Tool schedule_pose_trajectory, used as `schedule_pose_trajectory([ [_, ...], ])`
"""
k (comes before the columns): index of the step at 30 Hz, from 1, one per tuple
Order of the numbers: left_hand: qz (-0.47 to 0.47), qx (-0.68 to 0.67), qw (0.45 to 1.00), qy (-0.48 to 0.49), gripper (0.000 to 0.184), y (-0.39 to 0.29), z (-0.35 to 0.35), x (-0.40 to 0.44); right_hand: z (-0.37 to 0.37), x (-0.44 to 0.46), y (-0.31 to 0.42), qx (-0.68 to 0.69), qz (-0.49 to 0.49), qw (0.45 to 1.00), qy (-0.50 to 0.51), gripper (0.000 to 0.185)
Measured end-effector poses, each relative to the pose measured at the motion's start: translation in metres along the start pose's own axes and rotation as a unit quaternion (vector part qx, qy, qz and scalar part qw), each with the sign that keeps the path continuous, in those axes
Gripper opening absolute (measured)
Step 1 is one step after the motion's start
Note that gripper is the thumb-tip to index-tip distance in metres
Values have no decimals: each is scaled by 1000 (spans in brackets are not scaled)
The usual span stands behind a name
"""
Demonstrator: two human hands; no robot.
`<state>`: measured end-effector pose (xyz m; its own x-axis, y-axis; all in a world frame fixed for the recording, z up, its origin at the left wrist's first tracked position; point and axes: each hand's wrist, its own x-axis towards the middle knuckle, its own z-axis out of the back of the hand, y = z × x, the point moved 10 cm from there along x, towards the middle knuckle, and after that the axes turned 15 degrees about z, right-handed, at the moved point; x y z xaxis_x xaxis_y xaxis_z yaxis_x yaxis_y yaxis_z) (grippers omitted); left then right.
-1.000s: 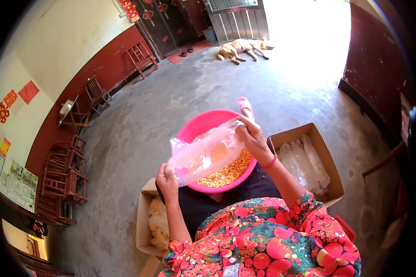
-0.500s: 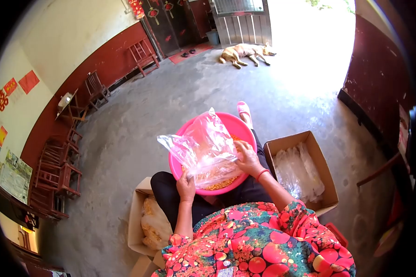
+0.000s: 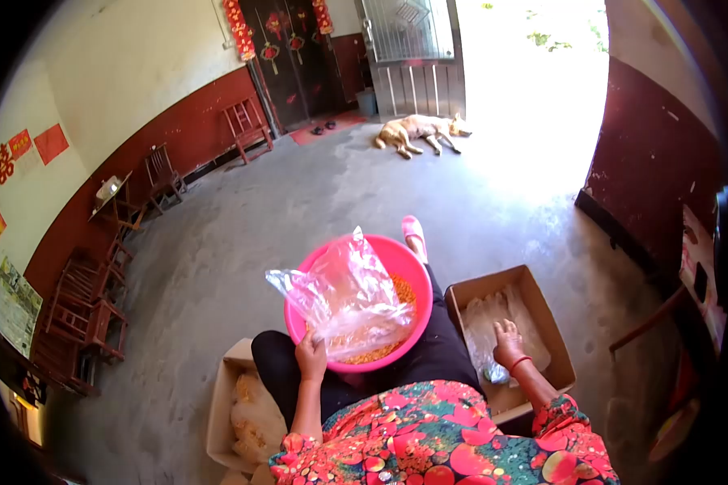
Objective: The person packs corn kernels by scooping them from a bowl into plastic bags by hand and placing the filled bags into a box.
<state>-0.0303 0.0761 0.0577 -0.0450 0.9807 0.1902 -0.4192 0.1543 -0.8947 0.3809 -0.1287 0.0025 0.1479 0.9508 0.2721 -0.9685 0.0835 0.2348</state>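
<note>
My left hand [image 3: 311, 356] grips the lower left edge of a clear plastic bag [image 3: 352, 287], fingers closed on it. The bag lies spread over a pink basin [image 3: 422, 319] that rests at my lap. Small orange-yellow pieces [image 3: 403, 293] show in the basin beside and beneath the bag. My right hand [image 3: 508, 346], with a red band at the wrist, is over a cardboard box [image 3: 565, 356] on the right. Its fingers point forward, slightly bent and apart, above clear plastic bags [image 3: 484, 319]. A small blue-and-white thing [image 3: 496, 373] shows just below this hand; its kind is unclear.
Another cardboard box [image 3: 218, 428] at my left holds filled clear bags [image 3: 255, 416]. A dog [image 3: 419, 133] lies near the open metal door [image 3: 416, 48]. Wooden chairs [image 3: 81, 291] line the left wall. My pink shoe [image 3: 412, 230] is beyond the basin.
My right hand has let go of the plastic bag and moved right to the cardboard box. My left hand keeps its hold. The view has tilted up, so everything sits lower.
</note>
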Motion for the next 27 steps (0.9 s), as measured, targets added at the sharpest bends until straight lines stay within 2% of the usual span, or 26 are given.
schedule_pose_trajectory([
  [1, 20, 8, 1000, -1, 28, 5, 0, 3, 5, -1, -22, -15, -43, 998, -30, 38],
  [2, -17, -3, 1000, -3, 28, 5, -2, 4, 33, 8, -9, 47, -23, 995, -85, 38],
  [3, -15, 0, 1000, 1, 28, 7, 0, 0, 55, 12, 13, 49, -28, 995, -83, 38],
  [5, 2, 14, 1000, 20, 30, 9, -5, 5, 96, 29, 83, 290, 87, 942, -145, 40],
  [7, 0, 8, 1000, 20, 30, 4, -5, 5, 94, 19, 155, 336, 231, 909, -89, 40],
  [9, 2, 2, 1000, 21, 30, 5, -2, 2, 12, -16, 183, 155, 357, 921, 17, 36],
  [11, 4, -2, 1000, 21, 31, 8, -3, 5, 18, -1, 150, 148, 260, 954, -34, 32],
  [12, 15, -2, 999, 38, 31, 15, -6, 7, 20, 6, 124, 168, 176, 969, -44, 31],
  [13, 10, -4, 999, 41, 31, 18, -7, 9, 7, 7, 96, 124, 125, 983, -60, 30],
  [15, -15, -46, 999, 6, 30, 16, -4, 7, -62, -3, 29, 61, -2, 992, 112, 29],
  [16, -23, -61, 998, 5, 28, 17, -4, 7, -59, -3, 29, 60, -2, 992, 114, 29],
  [18, -16, -32, 999, 3, 28, 7, -3, 4, -22, 3, 51, 159, 10, 987, -23, 27],
  [19, -10, -2, 1000, 3, 28, 2, -1, 2, -16, 4, 67, 167, 11, 986, -15, 27],
  [21, -14, 22, 1000, -12, 27, 12, -1, 6, 29, 15, 107, 205, 78, 966, -134, 28],
  [22, -22, 8, 1000, -12, 27, 14, -2, 7, 35, 21, 122, 215, 82, 965, -123, 28],
  [24, -8, 1, 1000, -6, 25, 15, -2, 9, 62, 33, 164, 208, 169, 949, -166, 27],
  [27, 17, 2, 1000, 10, 22, 1, -1, 10, 69, 51, 221, 261, 291, 913, -116, 25],
])
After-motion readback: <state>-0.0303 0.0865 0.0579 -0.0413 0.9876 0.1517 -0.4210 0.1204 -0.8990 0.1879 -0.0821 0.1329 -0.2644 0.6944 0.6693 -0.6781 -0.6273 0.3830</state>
